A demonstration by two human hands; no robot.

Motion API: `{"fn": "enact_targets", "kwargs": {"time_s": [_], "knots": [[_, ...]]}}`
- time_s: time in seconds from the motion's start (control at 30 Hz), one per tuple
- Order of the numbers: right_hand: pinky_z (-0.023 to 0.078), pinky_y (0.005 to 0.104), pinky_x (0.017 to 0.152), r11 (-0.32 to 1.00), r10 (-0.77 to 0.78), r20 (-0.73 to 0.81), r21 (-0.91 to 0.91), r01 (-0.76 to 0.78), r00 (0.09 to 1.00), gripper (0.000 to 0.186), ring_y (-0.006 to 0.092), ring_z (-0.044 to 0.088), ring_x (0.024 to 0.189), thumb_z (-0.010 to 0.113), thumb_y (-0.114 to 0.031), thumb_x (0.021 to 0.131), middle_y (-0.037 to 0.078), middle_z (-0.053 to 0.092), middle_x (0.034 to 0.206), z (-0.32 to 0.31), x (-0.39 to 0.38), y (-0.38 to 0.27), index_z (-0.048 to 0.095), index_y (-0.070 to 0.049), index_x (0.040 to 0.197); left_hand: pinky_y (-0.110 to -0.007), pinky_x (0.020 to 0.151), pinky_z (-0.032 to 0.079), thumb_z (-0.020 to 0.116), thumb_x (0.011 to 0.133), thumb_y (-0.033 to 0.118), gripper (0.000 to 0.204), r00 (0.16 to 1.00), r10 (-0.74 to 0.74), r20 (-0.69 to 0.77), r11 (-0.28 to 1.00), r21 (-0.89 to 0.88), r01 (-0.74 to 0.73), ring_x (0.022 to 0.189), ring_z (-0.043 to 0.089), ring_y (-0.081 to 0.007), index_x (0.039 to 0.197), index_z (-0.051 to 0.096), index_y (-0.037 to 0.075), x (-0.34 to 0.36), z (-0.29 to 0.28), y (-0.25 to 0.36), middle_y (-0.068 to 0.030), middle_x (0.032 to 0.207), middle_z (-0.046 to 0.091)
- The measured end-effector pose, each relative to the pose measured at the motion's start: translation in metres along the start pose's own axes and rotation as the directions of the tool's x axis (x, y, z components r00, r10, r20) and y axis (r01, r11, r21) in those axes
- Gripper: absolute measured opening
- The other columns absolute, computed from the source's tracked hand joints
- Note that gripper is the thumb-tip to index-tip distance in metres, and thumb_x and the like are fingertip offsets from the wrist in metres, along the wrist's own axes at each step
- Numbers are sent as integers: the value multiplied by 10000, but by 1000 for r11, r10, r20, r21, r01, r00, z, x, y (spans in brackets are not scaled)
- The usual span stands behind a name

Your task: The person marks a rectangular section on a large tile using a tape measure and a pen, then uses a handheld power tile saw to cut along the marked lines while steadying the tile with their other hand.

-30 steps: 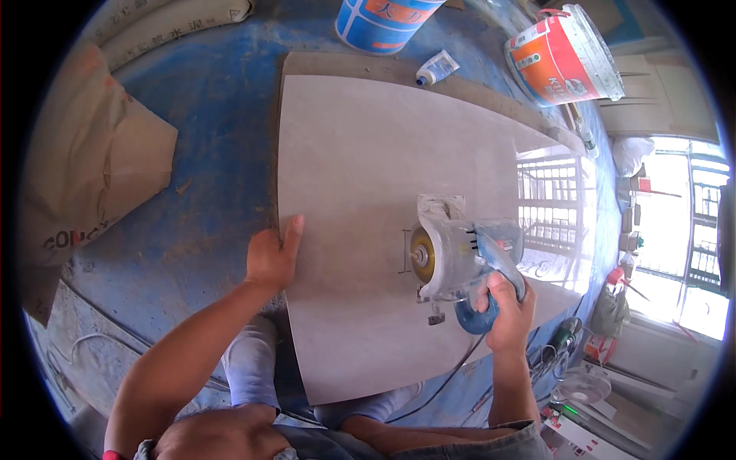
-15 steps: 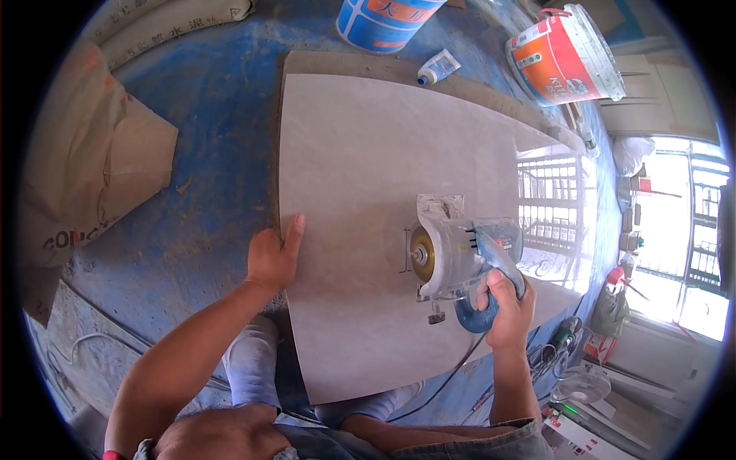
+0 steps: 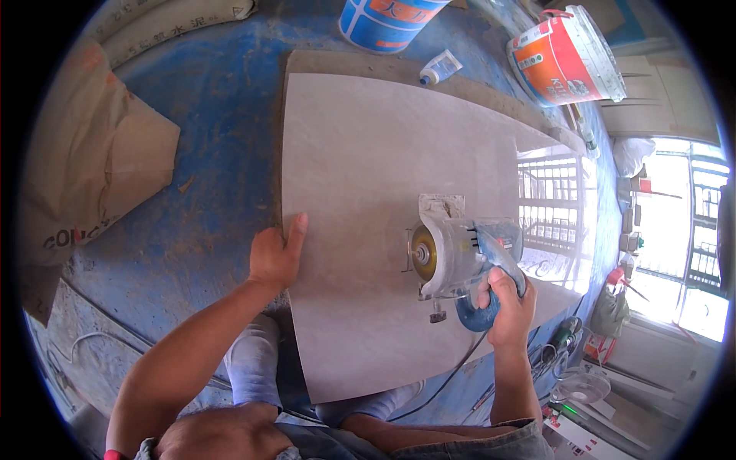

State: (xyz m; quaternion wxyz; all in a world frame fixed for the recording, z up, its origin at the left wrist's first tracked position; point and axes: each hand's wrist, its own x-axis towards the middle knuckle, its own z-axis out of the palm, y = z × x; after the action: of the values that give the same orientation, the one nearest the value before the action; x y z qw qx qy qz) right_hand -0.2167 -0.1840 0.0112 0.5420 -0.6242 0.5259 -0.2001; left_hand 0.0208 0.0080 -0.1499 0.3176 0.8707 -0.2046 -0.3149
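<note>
1. Over the last second hardly anything has shifted: the power saw (image 3: 456,257) sits at the same spot over the large pale slab (image 3: 368,169), and both hands match where they were. The whole view has only nudged slightly.

2. The right hand (image 3: 510,307) is closed around the saw's blue handle (image 3: 502,249), at the right of the slab's middle.

3. The left hand (image 3: 274,257) is at the slab's left edge, thumb laid on top. Its other fingers are folded out of my sight, so I cannot tell whether they grip.

4. The saw's round yellowish blade (image 3: 424,253) faces left, just beside a dark bracket-shaped mark (image 3: 408,251) on the slab. The gap between them looks unchanged. I cannot tell whether the blade is turning, or whether it touches the slab.

5. I take this stillness to mean a steady pause with the saw beside the mark; no fresh cut line shows on the part I can see.

6. The slab lies over a grey board (image 3: 383,64) on a dusty blue floor (image 3: 222,146). Beyond its far edge are a small tube (image 3: 442,67), a blue bucket (image 3: 389,23) and a red-and-orange bucket (image 3: 556,63). A brown paper bag (image 3: 115,146) stands well apart at left.
</note>
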Motion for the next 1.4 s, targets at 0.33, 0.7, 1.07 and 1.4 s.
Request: {"fn": "enact_targets", "kwargs": {"time_s": [0.33,0.7,1.07,1.4], "knots": [[395,267,563,1000,-1,-6,-6,1,1000,225,116,511,584,626,-165,930,63,576,682,2,1,1,626,60,923,-526,775,481,366,989,631,837,1000,7,3,999,42,-7,810,620,-497,649,638,-84,2,0,-2,-336,741,610],[395,265,565,1000,12,-28,-13,-13,1000,220,114,508,585,625,-159,938,58,576,692,6,1,-3,627,60,940,-532,759,486,425,980,601,758,999,22,-35,1000,14,-22,817,622,-494,682,653,-57,3,6,-7,-318,750,621],[394,265,574,1000,8,-20,5,-8,1000,209,111,502,591,618,-141,941,56,571,692,7,2,-2,631,67,957,-531,751,486,421,982,603,758,1000,12,-9,1000,8,-12,805,618,-496,682,654,-53,3,5,-5,-312,741,619],[392,261,578,1000,9,-27,-12,-9,1000,222,111,503,596,626,-158,939,53,568,692,7,3,-2,629,62,964,-529,725,482,403,998,577,754,996,80,-48,997,-14,-80,773,611,-493,654,641,-51,2,7,-7,-307,712,602]]}}
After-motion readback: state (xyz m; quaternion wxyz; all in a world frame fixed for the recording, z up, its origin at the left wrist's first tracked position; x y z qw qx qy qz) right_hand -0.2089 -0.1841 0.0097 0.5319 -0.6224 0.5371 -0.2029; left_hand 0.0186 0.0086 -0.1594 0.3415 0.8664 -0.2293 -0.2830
